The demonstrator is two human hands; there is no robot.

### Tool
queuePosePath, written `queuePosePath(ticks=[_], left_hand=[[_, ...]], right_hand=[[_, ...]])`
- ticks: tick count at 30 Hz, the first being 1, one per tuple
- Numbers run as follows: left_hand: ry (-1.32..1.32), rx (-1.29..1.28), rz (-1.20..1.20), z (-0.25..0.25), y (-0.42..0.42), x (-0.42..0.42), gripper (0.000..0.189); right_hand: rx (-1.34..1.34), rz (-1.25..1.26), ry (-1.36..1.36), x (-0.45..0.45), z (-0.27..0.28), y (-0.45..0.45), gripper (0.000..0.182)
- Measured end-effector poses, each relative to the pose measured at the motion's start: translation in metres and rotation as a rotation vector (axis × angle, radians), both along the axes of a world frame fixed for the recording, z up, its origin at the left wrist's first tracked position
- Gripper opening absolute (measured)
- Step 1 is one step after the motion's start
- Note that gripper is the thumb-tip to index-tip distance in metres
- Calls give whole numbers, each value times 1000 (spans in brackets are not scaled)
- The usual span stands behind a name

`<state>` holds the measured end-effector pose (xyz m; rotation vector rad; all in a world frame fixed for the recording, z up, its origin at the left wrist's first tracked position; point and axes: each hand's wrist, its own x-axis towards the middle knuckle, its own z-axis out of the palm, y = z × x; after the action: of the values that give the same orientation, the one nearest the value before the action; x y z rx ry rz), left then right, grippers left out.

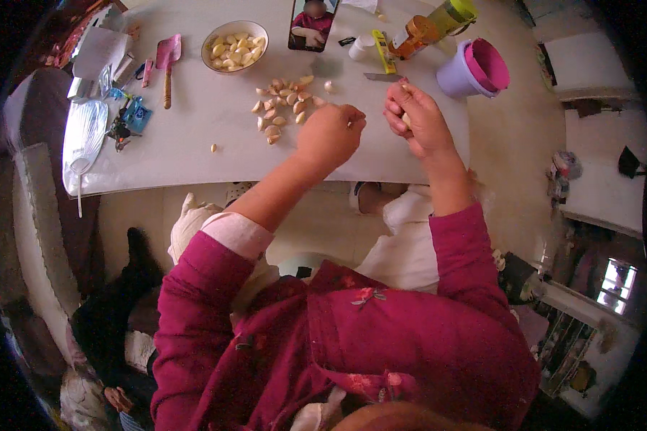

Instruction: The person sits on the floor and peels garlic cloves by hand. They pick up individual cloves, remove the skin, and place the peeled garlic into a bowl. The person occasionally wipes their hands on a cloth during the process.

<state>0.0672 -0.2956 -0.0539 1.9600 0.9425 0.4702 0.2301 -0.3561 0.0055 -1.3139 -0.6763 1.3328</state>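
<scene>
My right hand is closed around a pale garlic clove, part of which shows between its fingers. To its left, my left hand is curled over the white table, with its fingertips turned away, so I cannot tell what it holds. Loose unpeeled garlic cloves lie in a heap just left of that hand. Behind the heap stands a bowl of peeled cloves. One clove lies apart, nearer the table's front edge. A small round bulb sits right of the heap.
A utility knife with its blade out and a phone lie at the back. Jars and a lilac bucket stand back right. At left are a pink scraper, a fan and packets. Another person's hand shows lower left.
</scene>
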Motion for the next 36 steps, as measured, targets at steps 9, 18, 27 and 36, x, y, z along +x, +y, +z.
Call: queuePosePath(ticks=[9, 18, 27, 36], left_hand=[[-19, 33, -94, 0, -9, -2, 27], [110, 119, -155, 11, 26, -14, 24], [-198, -177, -76, 4, 46, -18, 28], [-73, -90, -134, 11, 37, -2, 30]], right_hand=[[91, 62, 17, 4, 4, -4, 37], [121, -404, -425, 50, 43, -57, 37], [-169, -888, -384, 174, -21, -258, 22], [-207, -1083, -201, 182, -61, -347, 20]])
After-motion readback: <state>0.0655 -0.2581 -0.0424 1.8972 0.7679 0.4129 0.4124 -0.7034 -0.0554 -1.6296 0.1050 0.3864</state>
